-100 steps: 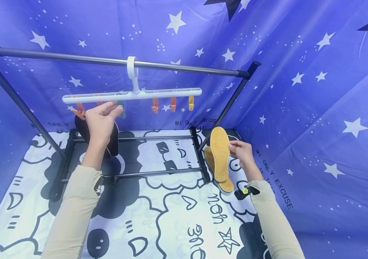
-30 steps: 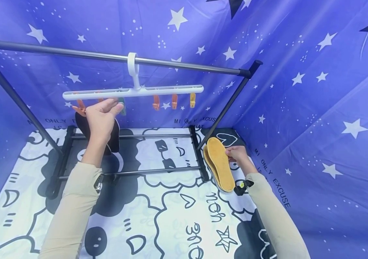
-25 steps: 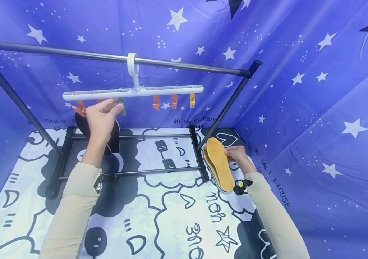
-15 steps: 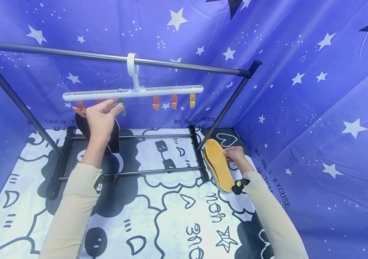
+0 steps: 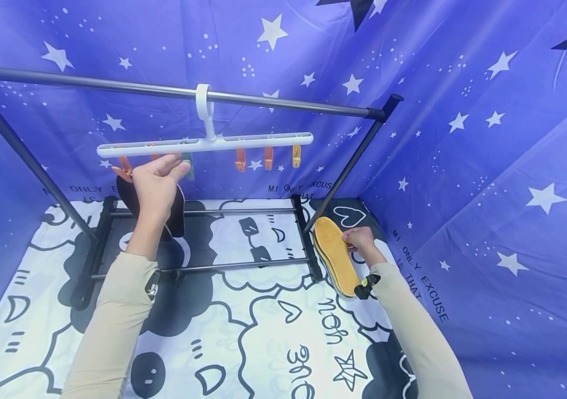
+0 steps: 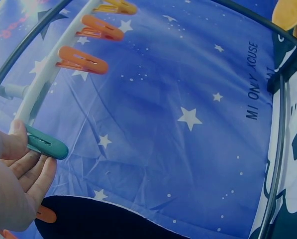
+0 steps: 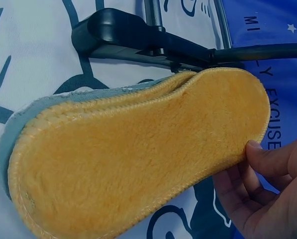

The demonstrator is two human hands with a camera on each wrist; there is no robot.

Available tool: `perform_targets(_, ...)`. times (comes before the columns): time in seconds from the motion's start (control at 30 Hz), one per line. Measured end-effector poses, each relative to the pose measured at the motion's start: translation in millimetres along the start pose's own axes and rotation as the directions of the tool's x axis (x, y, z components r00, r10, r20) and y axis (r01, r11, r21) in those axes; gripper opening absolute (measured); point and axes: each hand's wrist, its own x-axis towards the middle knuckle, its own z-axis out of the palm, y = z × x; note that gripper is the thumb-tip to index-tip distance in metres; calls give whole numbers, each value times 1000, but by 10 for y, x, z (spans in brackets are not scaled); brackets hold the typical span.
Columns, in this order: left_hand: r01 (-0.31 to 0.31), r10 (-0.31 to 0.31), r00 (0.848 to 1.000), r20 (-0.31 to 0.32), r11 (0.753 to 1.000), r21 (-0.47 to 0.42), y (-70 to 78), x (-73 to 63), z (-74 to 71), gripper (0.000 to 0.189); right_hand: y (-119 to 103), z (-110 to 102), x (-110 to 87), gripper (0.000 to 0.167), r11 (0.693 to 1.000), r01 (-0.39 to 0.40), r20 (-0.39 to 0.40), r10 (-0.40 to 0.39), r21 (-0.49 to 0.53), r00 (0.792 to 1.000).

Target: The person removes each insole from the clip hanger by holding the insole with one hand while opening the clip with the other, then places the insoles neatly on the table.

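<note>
My left hand [image 5: 153, 185] is raised under the white hanger [image 5: 258, 142] and pinches a green clothespin [image 6: 49, 144] between thumb and fingers. Partly behind that wrist hangs a black insole [image 5: 176, 213], with an orange clothespin [image 5: 123, 168] at its top. At the right, my right hand [image 5: 362, 239] pinches the side edge of a yellow fuzzy insole [image 7: 148, 149] with thumb and fingers. This insole lies almost squarely over another one, whose yellow stitched edge and grey-blue layer [image 7: 26, 122] show along one side in the right wrist view.
The hanger hooks over the top bar [image 5: 288, 100] of a black metal rack. Two orange clothespins [image 5: 240, 159] and a yellow clothespin [image 5: 296, 156] hang from its right half. A rack foot [image 7: 113, 32] stands beside the insoles. A starry blue curtain [image 5: 463, 183] surrounds the printed cloth [image 5: 263, 332].
The right hand has lowered the yellow insole onto the one beneath and slid it slightly left, so the two line up more. The left hand has stayed at the green clothespin.
</note>
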Motion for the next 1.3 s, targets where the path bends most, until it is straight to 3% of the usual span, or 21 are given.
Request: perform_targets(1.3, -9, 9, 1000, 5, 1000, 6, -10, 18, -15, 35, 81, 124, 48, 25, 999, -12, -90, 9, -38, 996)
